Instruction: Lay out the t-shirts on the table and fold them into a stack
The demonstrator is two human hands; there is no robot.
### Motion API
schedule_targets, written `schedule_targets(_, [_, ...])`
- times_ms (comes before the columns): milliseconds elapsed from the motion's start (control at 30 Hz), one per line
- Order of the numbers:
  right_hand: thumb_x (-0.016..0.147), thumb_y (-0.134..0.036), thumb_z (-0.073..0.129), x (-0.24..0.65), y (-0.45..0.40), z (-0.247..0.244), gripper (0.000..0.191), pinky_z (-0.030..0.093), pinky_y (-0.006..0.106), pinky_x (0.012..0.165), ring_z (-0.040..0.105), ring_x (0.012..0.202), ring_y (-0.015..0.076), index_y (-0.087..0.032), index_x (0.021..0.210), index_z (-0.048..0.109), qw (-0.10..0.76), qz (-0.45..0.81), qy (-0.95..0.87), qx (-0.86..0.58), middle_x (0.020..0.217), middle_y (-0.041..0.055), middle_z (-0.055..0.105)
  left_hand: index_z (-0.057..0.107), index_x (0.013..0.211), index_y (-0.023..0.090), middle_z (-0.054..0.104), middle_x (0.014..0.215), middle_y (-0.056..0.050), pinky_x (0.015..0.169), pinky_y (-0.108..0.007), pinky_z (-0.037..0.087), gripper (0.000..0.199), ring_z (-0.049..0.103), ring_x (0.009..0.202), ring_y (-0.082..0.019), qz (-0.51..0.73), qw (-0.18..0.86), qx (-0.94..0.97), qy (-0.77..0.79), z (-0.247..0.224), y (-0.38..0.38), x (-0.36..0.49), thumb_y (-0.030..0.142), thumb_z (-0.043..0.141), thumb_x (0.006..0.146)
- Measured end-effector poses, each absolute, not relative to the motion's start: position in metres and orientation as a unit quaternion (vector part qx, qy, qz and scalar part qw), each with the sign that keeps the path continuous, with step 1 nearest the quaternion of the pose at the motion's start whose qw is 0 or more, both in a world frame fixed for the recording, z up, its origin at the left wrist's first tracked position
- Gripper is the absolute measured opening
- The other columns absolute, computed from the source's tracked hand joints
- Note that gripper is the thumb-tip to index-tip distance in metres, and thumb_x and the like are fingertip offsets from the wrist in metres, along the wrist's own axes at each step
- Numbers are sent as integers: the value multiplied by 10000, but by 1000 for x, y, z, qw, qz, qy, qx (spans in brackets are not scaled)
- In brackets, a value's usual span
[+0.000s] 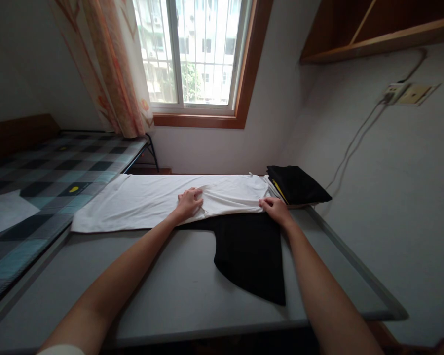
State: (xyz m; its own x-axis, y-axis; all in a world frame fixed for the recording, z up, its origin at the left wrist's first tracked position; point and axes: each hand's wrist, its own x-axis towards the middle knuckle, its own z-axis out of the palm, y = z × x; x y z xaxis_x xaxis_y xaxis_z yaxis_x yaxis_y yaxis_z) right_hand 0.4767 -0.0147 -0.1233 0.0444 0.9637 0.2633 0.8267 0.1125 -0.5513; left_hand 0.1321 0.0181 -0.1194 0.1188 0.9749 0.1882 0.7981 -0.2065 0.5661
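A T-shirt (148, 197) lies across the grey table, its white part stretched out lengthwise along the far side. Its black sleeve (249, 251) spreads toward me, below the white cloth. My left hand (190, 203) is closed on the white fabric near the middle, fingers curled and creases running out from them. At the right end, my right hand (277, 211) pinches the edge of the white cloth, just above the sleeve. The fabric between my hands is wrinkled.
A stack of folded dark clothes (298, 185) sits at the table's far right corner. The grey table (163, 286) adjoins a checked bed (59, 162) on the left. Cables (350, 145) hang down the right wall from a socket. A wooden shelf (385, 39) juts out above.
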Motion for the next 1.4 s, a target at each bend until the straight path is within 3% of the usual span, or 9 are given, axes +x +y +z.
schedule_targets(200, [820, -432, 505, 470, -15, -121, 344, 439, 315, 751, 634, 850, 234, -187, 830, 747, 315, 109, -683, -650, 937, 95, 735, 684, 1082, 278, 643, 1219, -38, 938, -424, 331, 302, 518, 1132, -281, 256, 122, 715, 639, -121, 20, 129, 323, 555, 812])
schedule_targets(400, [854, -425, 474, 467, -15, -122, 347, 398, 353, 790, 623, 834, 249, -210, 787, 738, 263, 99, -658, -698, 776, 66, 716, 683, 1101, 285, 623, 1255, -58, 930, -459, 340, 311, 501, 1126, -305, 236, 87, 740, 624, -123, 20, 128, 344, 539, 832])
schedule_targets(667, [853, -412, 518, 446, -15, -121, 305, 353, 433, 880, 520, 1035, 299, -204, 833, 739, 239, -50, -671, -700, 1090, 113, 656, 651, 1125, 253, 577, 1261, -104, 953, -471, 330, 309, 465, 1149, -310, 196, 10, 776, 599, -122, 11, 136, 344, 469, 893])
schedule_targets(867, [890, -363, 488, 406, 7, -109, 294, 330, 443, 960, 538, 1112, 284, -228, 985, 731, 192, 31, -728, -658, 1164, 95, 664, 663, 1060, 241, 587, 1216, -111, 932, -468, 342, 274, 472, 1119, -311, 194, 5, 780, 595, -121, 10, 136, 333, 461, 900])
schedule_targets(1067, [885, -413, 487, 370, 51, -107, 358, 399, 434, 920, 552, 1132, 308, -259, 1130, 698, 176, 98, -700, -685, 1229, 92, 655, 668, 1037, 227, 590, 1199, -116, 923, -474, 344, 265, 474, 1107, -314, 202, 7, 782, 590, -121, 10, 136, 325, 463, 899])
schedule_targets(1267, [802, -378, 588, 357, 83, -107, 254, 439, 378, 854, 594, 1004, 297, -217, 926, 741, 155, 110, -687, -702, 939, 78, 713, 663, 1065, 219, 590, 1229, -118, 907, -476, 351, 277, 476, 1111, -320, 213, 11, 784, 583, -123, 14, 136, 309, 462, 896])
schedule_targets(1400, [811, -326, 556, 352, 84, -110, 440, 422, 398, 935, 501, 1177, 319, -235, 1237, 622, 192, 80, -690, -693, 1354, 92, 550, 641, 1107, 228, 586, 1262, -103, 905, -475, 353, 287, 488, 1107, -312, 220, 17, 778, 588, -123, 15, 135, 304, 468, 891])
